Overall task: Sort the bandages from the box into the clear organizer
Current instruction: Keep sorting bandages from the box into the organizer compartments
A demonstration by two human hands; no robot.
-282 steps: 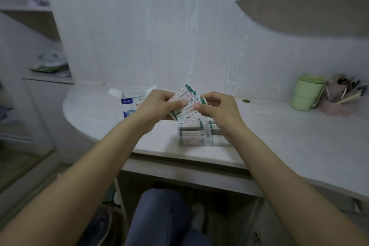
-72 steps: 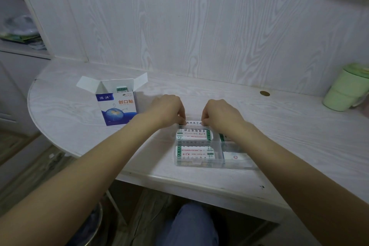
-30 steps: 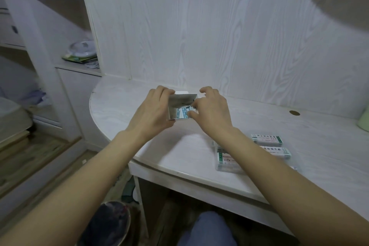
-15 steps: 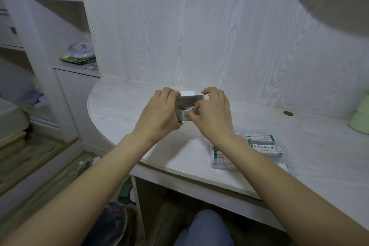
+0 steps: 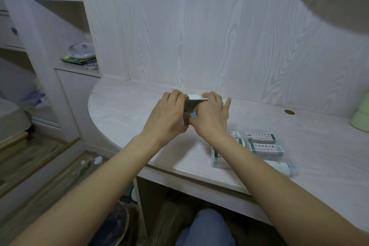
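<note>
The small white bandage box (image 5: 191,105) is held up above the desk between both hands. My left hand (image 5: 169,118) grips its left side, fingers curled over the top edge. My right hand (image 5: 210,117) grips its right side, fingers over the top flap. Most of the box is hidden by my hands; a bit of blue print shows between them. The clear organizer (image 5: 292,168) lies on the desk to the right, near the front edge. Stacks of green-and-white bandages (image 5: 266,148) lie in its compartments. My right forearm covers its left part.
A white wood-grain desk (image 5: 123,110) with a rounded left edge runs along the panelled wall. A green cup (image 5: 360,118) stands at far right. Shelves with a bowl (image 5: 80,51) rise at left. A bin (image 5: 115,225) sits on the floor below.
Both hands have closed further round the box and the top flap has come down. The view has shifted slightly, the organizer lying a little more to the right.
</note>
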